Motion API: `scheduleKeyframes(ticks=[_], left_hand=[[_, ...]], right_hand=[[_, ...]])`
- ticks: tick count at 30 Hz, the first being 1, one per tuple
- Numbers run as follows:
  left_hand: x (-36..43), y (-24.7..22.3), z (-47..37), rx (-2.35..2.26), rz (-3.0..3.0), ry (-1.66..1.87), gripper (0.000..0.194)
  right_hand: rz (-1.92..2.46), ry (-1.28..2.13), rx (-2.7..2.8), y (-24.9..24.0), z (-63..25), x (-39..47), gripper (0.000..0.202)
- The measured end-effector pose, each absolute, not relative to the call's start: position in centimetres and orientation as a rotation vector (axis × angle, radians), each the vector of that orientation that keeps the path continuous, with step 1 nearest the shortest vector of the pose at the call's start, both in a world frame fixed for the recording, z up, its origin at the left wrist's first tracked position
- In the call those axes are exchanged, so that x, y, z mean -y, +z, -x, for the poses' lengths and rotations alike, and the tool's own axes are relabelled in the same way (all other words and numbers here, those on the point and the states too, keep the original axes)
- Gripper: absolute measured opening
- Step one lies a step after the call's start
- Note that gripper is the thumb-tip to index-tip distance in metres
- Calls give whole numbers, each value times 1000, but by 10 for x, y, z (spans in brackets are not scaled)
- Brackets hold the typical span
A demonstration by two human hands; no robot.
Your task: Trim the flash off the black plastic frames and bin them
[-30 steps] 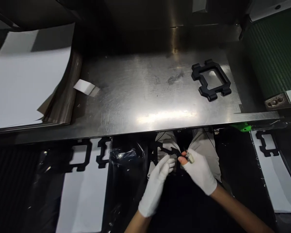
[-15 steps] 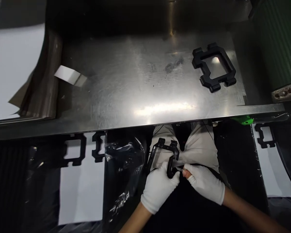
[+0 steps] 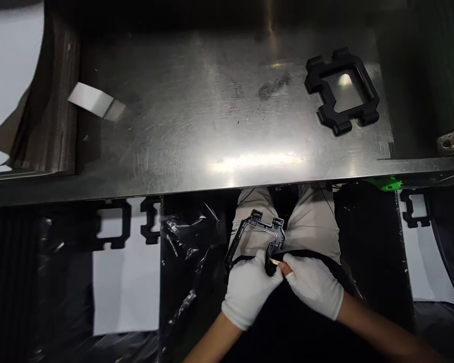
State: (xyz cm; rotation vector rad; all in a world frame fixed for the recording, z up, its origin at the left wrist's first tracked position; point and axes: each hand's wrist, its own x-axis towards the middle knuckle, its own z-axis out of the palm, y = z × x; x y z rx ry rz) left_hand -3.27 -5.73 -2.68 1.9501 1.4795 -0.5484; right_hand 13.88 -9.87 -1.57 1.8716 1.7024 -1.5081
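Note:
My left hand [image 3: 249, 290], in a white glove, is closed on the lower part of a black plastic frame [image 3: 280, 237]. The frame is held tilted above my lap, with its ribbed side showing. My right hand [image 3: 314, 285] wears a white glove with the thumb tip bare. Its fingers pinch a small thin blade [image 3: 275, 261], whose glinting tip lies at the lower edge of the frame, close to my left thumb. The blade's other end is hidden in my right fingers.
Another black frame [image 3: 336, 93] lies on the metal table [image 3: 189, 126], right side. A white block [image 3: 91, 100] sits beside stacked sheets [image 3: 60, 111] at left. Below the table edge, more frames lie on white paper [image 3: 126, 297] at left and on a paper strip [image 3: 429, 262] at right.
The held frame has turned a little, so its ribbed side catches more light. The blade tip now glints yellowish. My view has shifted slightly, and both hands keep their grip.

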Motion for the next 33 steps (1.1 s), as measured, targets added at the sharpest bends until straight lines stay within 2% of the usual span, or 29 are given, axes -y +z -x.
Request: scheduleKeyframes(ticks=[5,11,16,21,33], left_hand=[[58,-28,33,-1484,-1969,-577,34],[57,-28,32,-1480,-1967,-614,36],[54,-25,29,-1484,-1936,-686,44],[53,-22,27,-1492,-1942,-709,43],[63,-31,29,-1555,-2093,-521,43]], right_hand=[[-1863,-1432,-1688,-15,-137,97,40],[-1874,-1503,-1657,-14,-139,95,40],[-1882,-1520,-1612,-12,-138,95,39],[-1921,-1506,-1602,-13,-135,97,40],[-1959,-1562,-1563,-18,-138,99,41]])
